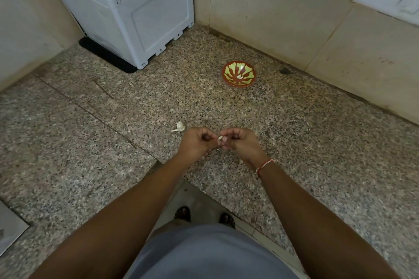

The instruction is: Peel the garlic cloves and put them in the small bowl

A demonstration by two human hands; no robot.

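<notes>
Both hands, left and right, pinched one garlic clove between their fingertips, each grip closed on it, above the desk, well short of the small bowl.

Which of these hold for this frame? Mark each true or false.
1. Both hands, left hand and right hand, pinch one garlic clove between them. True.
2. The small bowl is empty. False: it holds pale peeled cloves.
3. The leftover garlic piece lies on the granite counter, left of the hands. True.
4. The bowl sits by the counter's front edge. False: it stands far back, near the wall.
</notes>
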